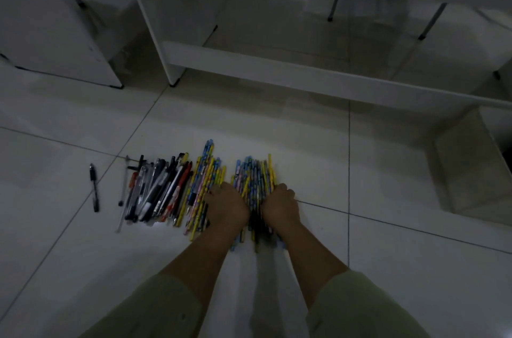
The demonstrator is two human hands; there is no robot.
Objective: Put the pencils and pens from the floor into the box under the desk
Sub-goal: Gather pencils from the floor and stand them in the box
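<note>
Yellow-blue pencils (256, 185) on tile — left hand (227, 209), right hand (281, 204) cupped round one bundle; pens (158, 188) beside

Office: white desk (304, 71), tiled floor (388, 254)

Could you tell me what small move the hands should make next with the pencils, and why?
Probably press both hands together and lift. The left hand and right hand flank one pencil bunch on the floor, apart from the other pencils and pens.
</note>
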